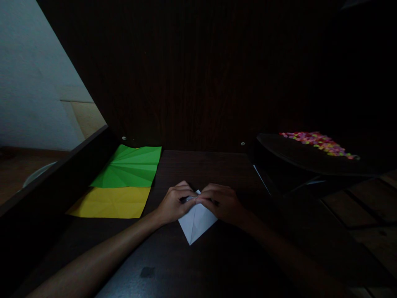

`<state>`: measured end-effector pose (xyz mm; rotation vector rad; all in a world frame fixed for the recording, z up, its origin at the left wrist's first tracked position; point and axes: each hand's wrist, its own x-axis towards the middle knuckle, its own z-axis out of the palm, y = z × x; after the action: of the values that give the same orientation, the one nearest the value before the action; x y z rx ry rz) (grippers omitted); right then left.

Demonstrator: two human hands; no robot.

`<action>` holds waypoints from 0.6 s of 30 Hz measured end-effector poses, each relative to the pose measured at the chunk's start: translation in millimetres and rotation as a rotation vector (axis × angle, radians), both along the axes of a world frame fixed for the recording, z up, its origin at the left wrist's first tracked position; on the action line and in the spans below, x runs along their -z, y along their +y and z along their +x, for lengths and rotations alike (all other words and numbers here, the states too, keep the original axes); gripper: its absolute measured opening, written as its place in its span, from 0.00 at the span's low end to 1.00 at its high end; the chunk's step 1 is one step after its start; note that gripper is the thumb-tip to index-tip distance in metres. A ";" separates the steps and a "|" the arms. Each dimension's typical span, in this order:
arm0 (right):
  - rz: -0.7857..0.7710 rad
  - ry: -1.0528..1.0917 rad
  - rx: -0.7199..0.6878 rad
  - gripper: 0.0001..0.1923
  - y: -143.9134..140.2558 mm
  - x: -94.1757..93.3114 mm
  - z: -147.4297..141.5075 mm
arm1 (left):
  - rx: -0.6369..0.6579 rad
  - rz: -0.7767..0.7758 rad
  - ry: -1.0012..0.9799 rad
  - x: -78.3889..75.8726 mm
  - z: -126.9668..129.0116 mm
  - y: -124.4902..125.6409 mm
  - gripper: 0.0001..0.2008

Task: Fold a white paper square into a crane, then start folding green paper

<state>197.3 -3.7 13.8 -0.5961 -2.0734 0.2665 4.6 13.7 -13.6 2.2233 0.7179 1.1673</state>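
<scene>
A folded white sheet of paper [197,223] lies on the dark wooden table in front of me, one corner pointing toward me and a crease running up from it. My left hand [175,203] pinches its upper left part between thumb and fingers. From the other side, my right hand [221,200] pinches the upper right part. Both thumbs meet near the top of the paper, where a small white tip shows between the hands. The fingers cover much of the upper fold.
Left of my hands lie a creased green paper [130,165] and a creased yellow paper [114,203]. A dark wooden panel [186,82] rises behind the table, and a low ledge [56,165] borders the left. At right, a colourful beaded strand [322,142] rests on a dark rounded surface [288,155].
</scene>
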 end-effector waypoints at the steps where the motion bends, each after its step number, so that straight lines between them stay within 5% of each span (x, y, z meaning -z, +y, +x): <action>1: 0.007 0.010 0.010 0.03 -0.1 -0.1 -0.3 | 0.000 -0.004 -0.001 0.1 0.1 0.1 0.07; 10: 0.007 0.044 0.029 0.04 -2.2 -0.9 -3.1 | 0.015 -0.018 0.010 -2.2 0.6 0.2 0.10; 18: -0.181 0.076 -0.003 0.03 0.7 -1.7 -2.6 | 0.044 0.013 0.026 -0.9 1.0 0.6 0.10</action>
<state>194.7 -3.0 15.5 -0.6808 -1.9904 0.4760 5.7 14.3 -12.7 2.2575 0.6698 1.1272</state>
